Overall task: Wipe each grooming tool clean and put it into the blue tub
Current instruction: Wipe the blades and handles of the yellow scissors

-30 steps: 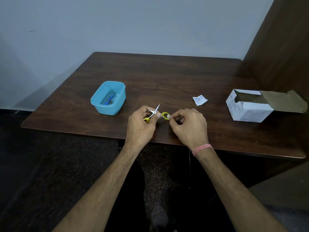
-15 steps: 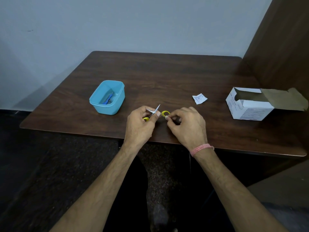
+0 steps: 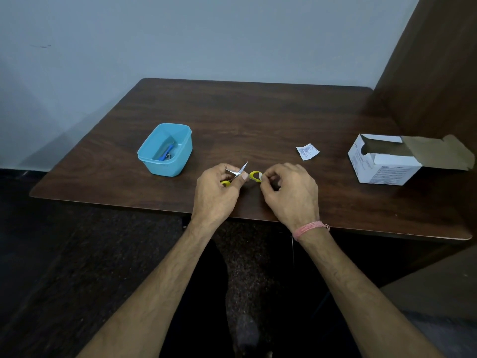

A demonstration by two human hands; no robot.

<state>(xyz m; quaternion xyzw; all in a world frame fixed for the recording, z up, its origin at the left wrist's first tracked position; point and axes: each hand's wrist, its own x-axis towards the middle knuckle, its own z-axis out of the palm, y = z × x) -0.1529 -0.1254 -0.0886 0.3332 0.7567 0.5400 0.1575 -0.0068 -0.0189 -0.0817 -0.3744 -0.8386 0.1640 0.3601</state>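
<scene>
At the near edge of a dark wooden table (image 3: 258,112), my left hand (image 3: 214,195) curls around a small pair of scissors (image 3: 238,174), thumb and fingers closed on the blades and one yellow handle loop, the metal tips fanned apart and pointing up and away from my knuckles. Just to the right of that grip, my right hand (image 3: 290,192) pinches a small white wipe (image 3: 260,177) against the other yellow loop, fingers curled tight around it. The blue tub (image 3: 165,151) stands on the table beyond and to the left of my left hand, near but apart from it, with a blue-handled tool (image 3: 165,153) lying inside. Beyond my right hand lies a torn white wrapper (image 3: 307,151); farther right of it sits a white cardboard box (image 3: 382,164), its flap open. A pink thread band (image 3: 309,228) circles my right wrist.
</scene>
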